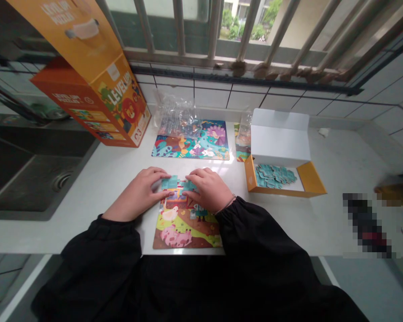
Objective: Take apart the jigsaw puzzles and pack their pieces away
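A farm-scene jigsaw puzzle (176, 221) with a hen and a pink spotted pig lies at the counter's front edge. Both hands meet over its far end. My left hand (143, 190) has thumb and fingers curled around the left side of a light-blue puzzle piece (169, 182). My right hand (208, 188) grips close by on the right, its thumb and fingertips on light-blue pieces partly covered by the hand. The pieces between the hands show small gaps. Part of the puzzle's right side is under my right hand and sleeve.
An open box (285, 194) with several teal puzzle pieces (275, 175) stands at right. Behind the puzzle lies an animal picture board (201, 145) with a clear plastic bag (181, 116). A tall orange box (117, 103) stands at left beside the sink (42, 214).
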A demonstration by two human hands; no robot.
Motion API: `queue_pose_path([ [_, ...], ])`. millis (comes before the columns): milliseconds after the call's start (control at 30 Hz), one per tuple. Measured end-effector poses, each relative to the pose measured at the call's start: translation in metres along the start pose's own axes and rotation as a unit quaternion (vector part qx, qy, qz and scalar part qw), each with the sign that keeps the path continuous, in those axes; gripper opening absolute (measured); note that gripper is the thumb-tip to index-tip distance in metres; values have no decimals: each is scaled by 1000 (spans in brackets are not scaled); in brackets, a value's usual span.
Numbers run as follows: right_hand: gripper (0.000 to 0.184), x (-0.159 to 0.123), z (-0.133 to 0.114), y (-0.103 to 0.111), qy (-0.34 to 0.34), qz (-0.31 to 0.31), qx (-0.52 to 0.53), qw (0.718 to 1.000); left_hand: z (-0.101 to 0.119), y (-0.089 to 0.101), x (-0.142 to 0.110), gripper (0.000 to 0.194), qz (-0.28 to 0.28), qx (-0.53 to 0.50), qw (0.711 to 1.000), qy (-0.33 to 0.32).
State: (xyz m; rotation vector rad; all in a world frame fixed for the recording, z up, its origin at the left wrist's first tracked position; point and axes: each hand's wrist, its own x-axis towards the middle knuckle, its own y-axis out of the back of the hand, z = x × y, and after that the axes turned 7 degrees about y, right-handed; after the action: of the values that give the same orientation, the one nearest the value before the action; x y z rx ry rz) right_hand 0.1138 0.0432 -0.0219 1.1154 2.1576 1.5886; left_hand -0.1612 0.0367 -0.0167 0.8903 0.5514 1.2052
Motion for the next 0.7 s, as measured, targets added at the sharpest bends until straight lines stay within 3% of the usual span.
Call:
queue_pose_path([
  [133,43,1,-7,1,-26,-27,-33,999,-4,-4,-2,56,15,41,999,19],
  [333,43,0,-4,-5,-41,3,4,999,-5,-4,1,45,-13,57,998,36],
  [700,20,2,4,-18,8,55,168,984,5,-2,-3,36,-25,-80,994,75],
])
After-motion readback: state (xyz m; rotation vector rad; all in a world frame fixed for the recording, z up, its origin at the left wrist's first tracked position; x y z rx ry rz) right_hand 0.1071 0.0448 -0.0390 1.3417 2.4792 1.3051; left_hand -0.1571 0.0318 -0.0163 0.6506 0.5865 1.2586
